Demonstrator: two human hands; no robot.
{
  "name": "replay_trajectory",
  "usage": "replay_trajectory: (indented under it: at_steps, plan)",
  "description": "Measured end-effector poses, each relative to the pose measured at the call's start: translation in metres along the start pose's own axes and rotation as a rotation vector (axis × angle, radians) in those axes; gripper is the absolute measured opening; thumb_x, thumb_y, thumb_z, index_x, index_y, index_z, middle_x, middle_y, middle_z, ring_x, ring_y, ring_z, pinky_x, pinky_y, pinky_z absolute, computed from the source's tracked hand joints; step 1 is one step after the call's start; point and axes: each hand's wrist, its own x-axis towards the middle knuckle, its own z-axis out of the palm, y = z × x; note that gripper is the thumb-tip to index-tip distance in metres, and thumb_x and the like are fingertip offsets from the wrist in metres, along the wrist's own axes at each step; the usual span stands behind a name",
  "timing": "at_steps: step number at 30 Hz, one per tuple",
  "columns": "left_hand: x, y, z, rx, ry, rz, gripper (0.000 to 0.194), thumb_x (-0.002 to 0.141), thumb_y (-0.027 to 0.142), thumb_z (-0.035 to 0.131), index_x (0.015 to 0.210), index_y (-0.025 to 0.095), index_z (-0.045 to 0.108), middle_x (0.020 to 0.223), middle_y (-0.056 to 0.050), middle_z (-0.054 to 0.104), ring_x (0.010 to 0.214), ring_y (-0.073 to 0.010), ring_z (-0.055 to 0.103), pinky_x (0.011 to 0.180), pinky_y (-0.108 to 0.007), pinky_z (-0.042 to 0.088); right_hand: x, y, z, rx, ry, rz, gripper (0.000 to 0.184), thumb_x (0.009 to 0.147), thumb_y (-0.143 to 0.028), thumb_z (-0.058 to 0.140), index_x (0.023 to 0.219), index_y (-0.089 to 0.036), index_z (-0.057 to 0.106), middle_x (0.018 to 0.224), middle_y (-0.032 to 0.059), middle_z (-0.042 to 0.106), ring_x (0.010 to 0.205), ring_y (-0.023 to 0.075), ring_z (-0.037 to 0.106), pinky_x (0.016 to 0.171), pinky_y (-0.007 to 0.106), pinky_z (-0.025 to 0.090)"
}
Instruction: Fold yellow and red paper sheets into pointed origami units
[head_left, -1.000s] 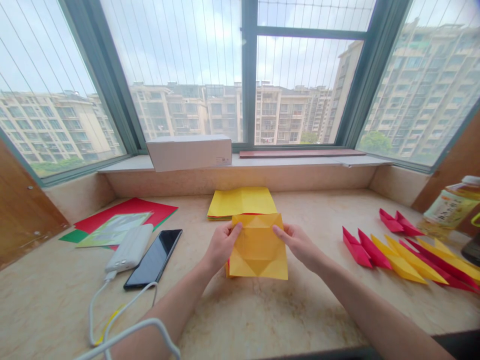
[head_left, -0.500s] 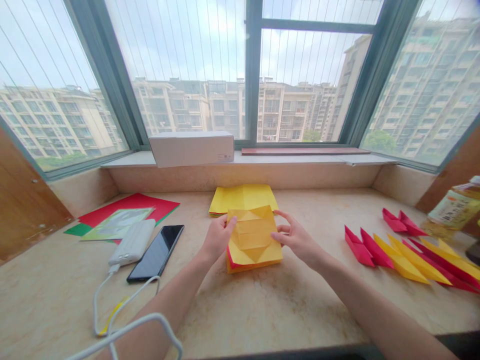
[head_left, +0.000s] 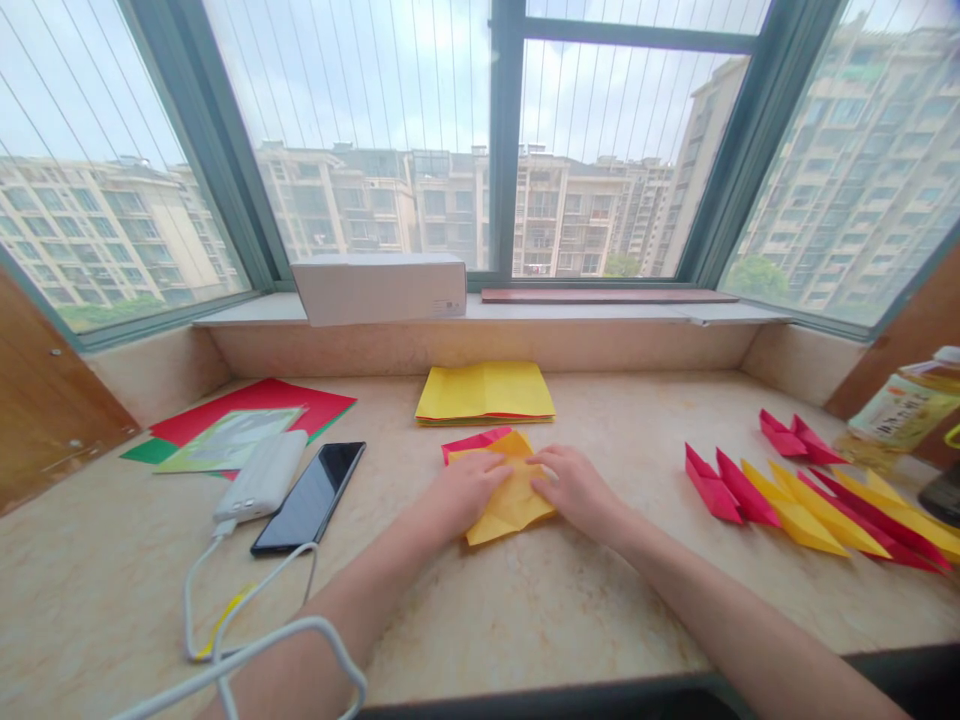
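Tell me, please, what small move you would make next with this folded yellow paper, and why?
I would probably press along the fold with the left hand. The yellow paper lies on the marble counter under it and the right hand, while the red-backed corner sticks out beyond the fingers, not yet pressed down.

Folded yellow paper: middle hidden under left hand and right hand | red paper: mostly covered (one corner shows) | plastic bottle: cut off by right edge, label too blurred to read | dark object: cut off, kind unclear | white box label: too small to read
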Motion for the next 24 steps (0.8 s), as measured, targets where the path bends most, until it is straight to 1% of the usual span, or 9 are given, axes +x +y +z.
replay_trajectory:
  at_steps: [4,7,10,13,16,19,21,24]
  plan:
    - [-0.004,-0.006,0.002,-0.079,0.006,-0.105,0.039,0.088,0.015,0.047,0.121,0.023,0.066,0.138,-0.009,0.059,0.125,-0.0271,0.055,0.107,-0.041,0.041,-0.002,-0.001,-0.001,-0.125,-0.039,-0.007,0.033,0.089,-0.027,0.055,0.118,-0.019,0.068,0.116,0.012,0.07,0.112,0.0288,0.06,0.101,0.044,0.041]
    - [-0.005,-0.01,0.0,-0.099,0.019,-0.109,0.036,0.088,0.019,0.048,0.119,0.022,0.067,0.14,-0.011,0.056,0.127,-0.0294,0.053,0.108,-0.044,0.039,-0.004,-0.003,-0.002,-0.139,-0.053,-0.022,0.035,0.092,-0.029,0.051,0.122,-0.019,0.066,0.119,0.0109,0.07,0.114,0.0285,0.06,0.102,0.044,0.04]
    - [-0.005,-0.012,-0.001,-0.043,0.006,-0.115,0.033,0.092,0.023,0.046,0.116,0.02,0.068,0.14,-0.015,0.055,0.13,-0.0298,0.049,0.11,-0.045,0.036,-0.005,-0.004,-0.002,-0.13,-0.062,-0.02,0.036,0.092,-0.03,0.051,0.123,-0.019,0.065,0.12,0.0113,0.07,0.114,0.0284,0.06,0.102,0.044,0.04]
    - [-0.005,-0.012,-0.002,0.052,0.009,-0.188,0.035,0.095,0.028,0.043,0.123,0.02,0.063,0.143,-0.016,0.051,0.136,-0.0316,0.042,0.112,-0.051,0.03,-0.005,-0.005,-0.003,-0.115,-0.051,-0.015,0.036,0.092,-0.03,0.051,0.123,-0.018,0.066,0.12,0.0125,0.069,0.115,0.0283,0.06,0.102,0.044,0.04]
    - [-0.006,-0.012,-0.004,0.109,0.024,-0.283,0.047,0.093,0.035,0.047,0.137,0.021,0.052,0.147,-0.018,0.046,0.139,-0.0354,0.035,0.111,-0.056,0.026,-0.005,-0.006,-0.003,-0.102,-0.047,-0.013,0.035,0.092,-0.029,0.051,0.122,-0.019,0.066,0.121,0.012,0.069,0.116,0.028,0.06,0.103,0.044,0.04]
    - [-0.007,-0.011,-0.008,0.109,0.041,-0.317,0.058,0.09,0.041,0.051,0.143,0.019,0.044,0.144,-0.018,0.049,0.136,-0.035,0.04,0.109,-0.052,0.03,-0.006,-0.006,-0.003,-0.101,-0.048,-0.008,0.036,0.091,-0.03,0.052,0.122,-0.019,0.066,0.123,0.0119,0.068,0.117,0.0283,0.059,0.104,0.045,0.039]
    - [-0.007,-0.011,-0.011,0.096,0.06,-0.298,0.059,0.089,0.041,0.052,0.143,0.02,0.044,0.14,-0.016,0.052,0.131,-0.0331,0.045,0.107,-0.048,0.032,-0.006,-0.006,-0.002,-0.106,-0.055,-0.003,0.036,0.091,-0.031,0.052,0.123,-0.019,0.066,0.123,0.0117,0.068,0.119,0.029,0.058,0.105,0.045,0.038]
    - [-0.006,-0.01,-0.014,0.088,0.087,-0.229,0.055,0.09,0.04,0.051,0.141,0.021,0.047,0.136,-0.014,0.056,0.125,-0.0305,0.05,0.107,-0.044,0.033,-0.006,-0.004,-0.002,-0.107,-0.065,-0.005,0.036,0.092,-0.031,0.051,0.122,-0.02,0.066,0.124,0.0105,0.068,0.122,0.0293,0.056,0.106,0.045,0.038]
